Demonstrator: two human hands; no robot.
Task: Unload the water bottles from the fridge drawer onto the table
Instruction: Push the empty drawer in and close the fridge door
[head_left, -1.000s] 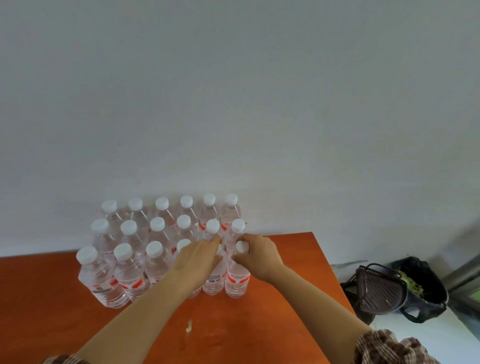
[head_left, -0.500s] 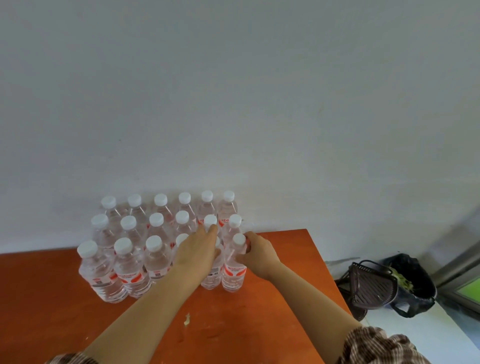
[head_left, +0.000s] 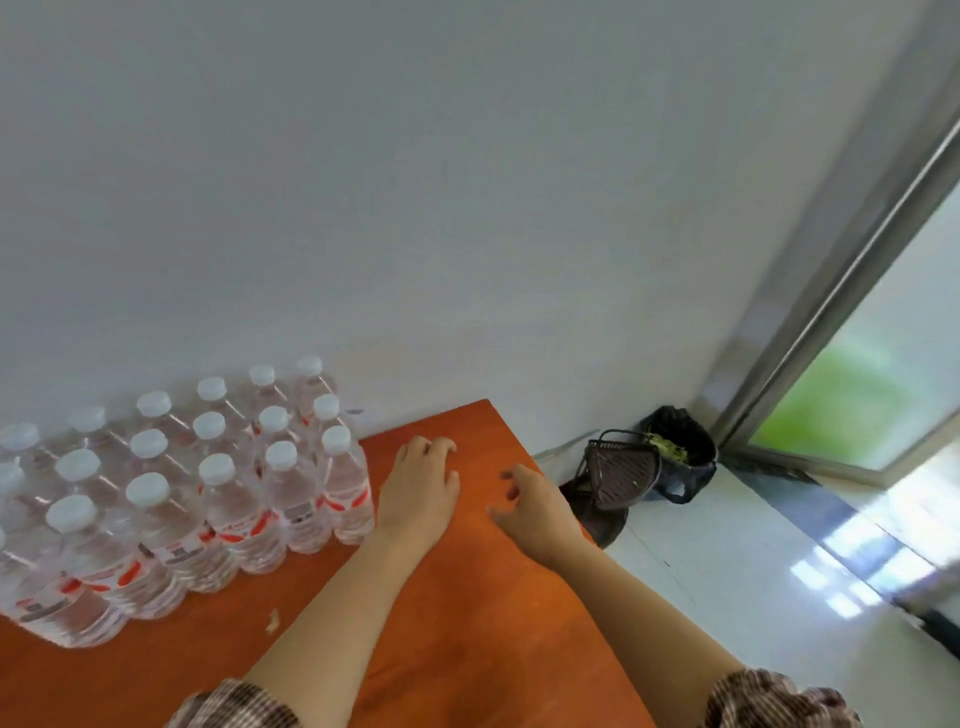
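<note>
Moved: both grips have let go of the front-right bottles and shifted right of the pack; my view has swung right too.
Left grip (head_left: 418, 486): open, fingers loosely curled, holding nothing, over bare bench just beside the nearest bottle.
Right grip (head_left: 537, 506): open, fingers spread and slack, empty, near the bench's right edge.
Water bottles (head_left: 208, 493): standing on their bases, long axis vertical, white caps up, packed touching in rows at the far left of the bench by the wall.
Bench (head_left: 467, 623): orange-brown; a pale scrap (head_left: 272, 619) lies before the bottles.
Floor: a dark basket (head_left: 618, 475) leans at a black-bagged bin (head_left: 680, 447).
</note>
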